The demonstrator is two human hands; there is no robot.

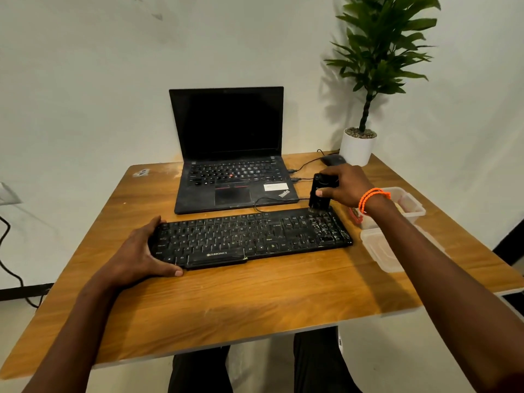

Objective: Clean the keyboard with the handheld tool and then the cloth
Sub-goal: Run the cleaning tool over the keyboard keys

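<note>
A black Zebronics keyboard (249,239) lies across the middle of the wooden table (255,302). My left hand (141,253) grips its left end, thumb along the front edge and fingers over the back corner. My right hand (344,185) grips a small black handheld tool (319,194), held upright with its brush end down on the keys at the keyboard's far right corner. No cloth can be made out.
An open black laptop (229,165) stands behind the keyboard, cables plugged into its right side. A black mouse (333,159) and a potted plant (357,146) sit at the back right. A clear plastic container (408,205) and its lid (381,251) lie right of the keyboard.
</note>
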